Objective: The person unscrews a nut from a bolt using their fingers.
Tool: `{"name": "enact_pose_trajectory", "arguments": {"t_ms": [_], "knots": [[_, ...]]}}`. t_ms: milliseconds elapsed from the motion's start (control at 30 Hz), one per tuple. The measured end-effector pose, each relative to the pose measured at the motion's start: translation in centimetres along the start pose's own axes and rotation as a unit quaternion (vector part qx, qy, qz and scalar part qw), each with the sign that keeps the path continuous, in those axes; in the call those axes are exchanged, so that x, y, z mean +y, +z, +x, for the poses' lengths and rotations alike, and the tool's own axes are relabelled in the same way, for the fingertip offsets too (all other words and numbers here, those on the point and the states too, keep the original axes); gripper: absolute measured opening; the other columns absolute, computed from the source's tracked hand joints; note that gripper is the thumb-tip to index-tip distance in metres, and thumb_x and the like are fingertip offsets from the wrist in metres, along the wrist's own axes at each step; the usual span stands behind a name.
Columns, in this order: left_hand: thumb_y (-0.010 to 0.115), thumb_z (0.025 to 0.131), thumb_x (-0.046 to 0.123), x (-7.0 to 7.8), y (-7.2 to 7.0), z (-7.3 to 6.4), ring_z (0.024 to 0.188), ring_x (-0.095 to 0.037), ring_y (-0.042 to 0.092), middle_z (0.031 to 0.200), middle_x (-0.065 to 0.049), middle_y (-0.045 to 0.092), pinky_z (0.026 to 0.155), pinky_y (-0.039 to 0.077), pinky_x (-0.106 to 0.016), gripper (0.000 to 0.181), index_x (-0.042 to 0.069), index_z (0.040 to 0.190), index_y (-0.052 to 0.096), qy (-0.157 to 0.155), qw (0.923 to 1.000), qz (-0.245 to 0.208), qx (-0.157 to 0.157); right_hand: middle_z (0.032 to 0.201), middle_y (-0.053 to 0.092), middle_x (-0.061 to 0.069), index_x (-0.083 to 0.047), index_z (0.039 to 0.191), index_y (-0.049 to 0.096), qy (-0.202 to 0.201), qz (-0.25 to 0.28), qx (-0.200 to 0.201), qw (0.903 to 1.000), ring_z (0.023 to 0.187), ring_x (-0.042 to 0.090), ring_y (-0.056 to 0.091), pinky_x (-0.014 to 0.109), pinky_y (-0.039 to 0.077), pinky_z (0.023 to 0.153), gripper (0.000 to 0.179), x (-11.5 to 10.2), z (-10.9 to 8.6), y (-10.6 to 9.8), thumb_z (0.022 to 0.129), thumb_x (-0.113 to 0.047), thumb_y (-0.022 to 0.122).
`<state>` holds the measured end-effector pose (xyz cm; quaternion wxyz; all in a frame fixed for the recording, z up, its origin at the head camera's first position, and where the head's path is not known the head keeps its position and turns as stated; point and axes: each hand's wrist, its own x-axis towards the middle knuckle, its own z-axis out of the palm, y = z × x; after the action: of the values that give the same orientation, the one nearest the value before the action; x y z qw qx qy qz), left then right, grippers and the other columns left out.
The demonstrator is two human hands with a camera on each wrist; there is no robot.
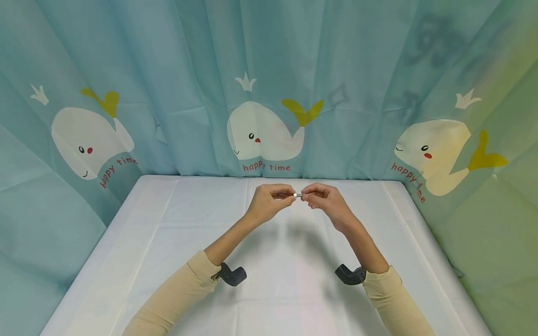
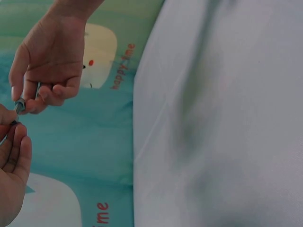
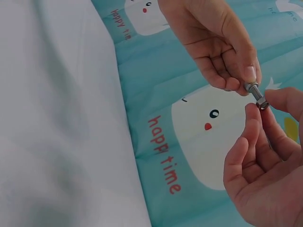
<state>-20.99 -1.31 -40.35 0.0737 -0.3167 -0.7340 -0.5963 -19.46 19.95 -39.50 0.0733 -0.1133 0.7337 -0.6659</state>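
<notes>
A small metal bolt (image 3: 256, 91) with a threaded shaft spans the gap between both hands, held above the table. My left hand (image 1: 268, 201) pinches one end of it between thumb and fingertips. At the other end sits a hex nut (image 3: 262, 103), which my right hand (image 1: 331, 204) pinches by its thumb and fingers. The right wrist view shows the thread bare between the two ends. In the left wrist view the bolt (image 2: 19, 106) is small and partly covered by fingertips.
Beneath the hands lies a table with a white cloth (image 1: 180, 261). A blue-green curtain (image 1: 201, 126) printed with whales rises along the back and sides. Dark curved mounts (image 1: 233, 275) are on both forearms.
</notes>
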Motion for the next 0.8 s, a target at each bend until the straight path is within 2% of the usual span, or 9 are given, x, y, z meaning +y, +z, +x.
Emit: {"name": "enact_pose_trajectory", "arguments": {"t_ms": [233,400,667,800], "knots": [[0.074,0.087,-0.002,-0.12,0.04,-0.05,0.079,-0.013,0.07,0.088,-0.008,0.073,0.078,0.059,-0.028,0.006,-0.002,0.093,0.075,-0.001,1.0,0.001,-0.001,0.09,0.067,0.002,0.007,0.109,0.063,-0.02,-0.008,0.002,0.9998,0.081,0.022,0.059,0.026,0.052,0.07,0.022,0.09,-0.03,0.03,0.09,-0.003,0.068],[0.074,0.086,-0.002,-0.22,0.09,-0.11,0.079,-0.015,0.071,0.088,-0.008,0.074,0.078,0.059,-0.028,0.007,-0.003,0.093,0.075,-0.001,1.0,0.003,0.003,0.095,0.067,0.004,0.009,0.11,0.062,-0.031,-0.015,-0.003,0.9994,0.082,0.019,0.06,0.026,0.052,0.069,0.025,0.11,-0.05,0.11,0.089,-0.003,0.068],[0.074,0.086,-0.003,-0.33,0.1,-0.14,0.079,-0.016,0.071,0.088,-0.009,0.074,0.077,0.06,-0.028,0.007,-0.004,0.093,0.074,-0.001,1.0,-0.001,0.005,0.1,0.066,0.006,0.009,0.111,0.06,-0.03,-0.018,-0.01,0.9993,0.084,0.017,0.061,0.029,0.052,0.071,0.025,0.21,0.0,0.13,0.09,-0.002,0.067],[0.075,0.086,-0.003,-0.29,0.08,-0.12,0.079,-0.016,0.071,0.087,-0.008,0.074,0.077,0.059,-0.028,0.007,-0.003,0.093,0.075,-0.003,1.0,-0.002,0.003,0.103,0.064,0.006,0.003,0.113,0.06,-0.018,-0.013,-0.009,0.9997,0.085,0.019,0.06,0.032,0.052,0.073,0.023,0.16,0.06,0.09,0.093,-0.007,0.065]]}}
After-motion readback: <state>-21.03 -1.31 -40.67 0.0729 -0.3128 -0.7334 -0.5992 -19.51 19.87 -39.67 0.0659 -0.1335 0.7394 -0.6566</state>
